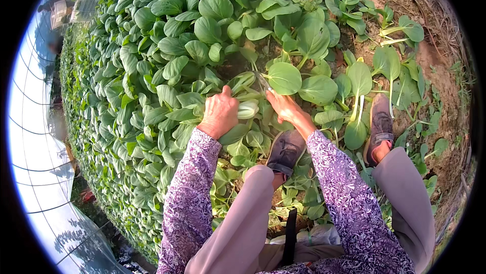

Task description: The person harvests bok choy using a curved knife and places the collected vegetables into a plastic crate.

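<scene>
My left hand (219,112) is closed around a leafy green head of bok choy (248,109), whose pale stem base points right, towards my other hand. More bok choy stems lie just above it. My right hand (284,106) grips a small knife (262,81), its blade slanting up and left near the stems; the handle is mostly hidden in the fingers. A broad bok choy leaf (284,78) spreads just above my right hand. The two hands are apart, with the pale stem base between them.
Dense bok choy plants (152,57) fill the bed ahead and left. Loose leaves (358,80) lie on soil at right, around my shoes (287,151). Plastic crates (86,0) stand far off at upper left, near a netted or plastic greenhouse wall (32,122).
</scene>
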`<state>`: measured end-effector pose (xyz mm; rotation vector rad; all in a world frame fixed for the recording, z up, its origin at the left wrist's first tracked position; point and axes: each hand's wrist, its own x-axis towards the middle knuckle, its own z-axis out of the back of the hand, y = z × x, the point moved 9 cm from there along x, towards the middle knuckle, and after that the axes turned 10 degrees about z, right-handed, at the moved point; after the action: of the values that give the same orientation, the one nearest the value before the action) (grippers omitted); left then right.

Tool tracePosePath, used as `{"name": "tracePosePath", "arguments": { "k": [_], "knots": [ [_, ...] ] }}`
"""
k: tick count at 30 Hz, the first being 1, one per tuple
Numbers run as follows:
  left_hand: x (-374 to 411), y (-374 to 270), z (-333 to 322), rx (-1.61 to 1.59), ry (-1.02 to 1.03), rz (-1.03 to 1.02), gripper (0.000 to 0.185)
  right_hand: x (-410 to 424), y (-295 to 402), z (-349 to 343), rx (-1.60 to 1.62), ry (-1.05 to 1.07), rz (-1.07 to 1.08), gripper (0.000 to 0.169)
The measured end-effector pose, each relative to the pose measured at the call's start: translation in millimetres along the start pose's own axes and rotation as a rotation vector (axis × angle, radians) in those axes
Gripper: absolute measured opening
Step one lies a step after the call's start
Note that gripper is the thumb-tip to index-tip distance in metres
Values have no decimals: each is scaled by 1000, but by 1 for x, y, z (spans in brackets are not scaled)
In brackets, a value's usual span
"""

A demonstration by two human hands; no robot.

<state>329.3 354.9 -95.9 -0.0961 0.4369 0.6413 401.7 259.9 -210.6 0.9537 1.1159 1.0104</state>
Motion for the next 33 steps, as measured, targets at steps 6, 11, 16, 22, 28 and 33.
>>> {"name": "tracePosePath", "arguments": {
  "k": [6,11,16,22,28,33],
  "knots": [
    [-9,12,-2,-50,-36,57,31,0,30,11,91,-168,50,33],
    [-9,21,-9,-112,-34,79,35,-3,6,4,338,-254,-129,39],
    [-9,20,-1,-168,-72,45,24,19,-11,-13,535,-156,-192,38],
    [-9,33,-6,-151,-23,84,29,1,-3,-28,548,-123,-227,29],
    [-11,30,18,-282,-86,69,41,-34,73,29,-455,-633,589,23],
    [-24,32,71,-581,-207,7,39,-54,60,65,4,-593,83,24]
  ]
}}
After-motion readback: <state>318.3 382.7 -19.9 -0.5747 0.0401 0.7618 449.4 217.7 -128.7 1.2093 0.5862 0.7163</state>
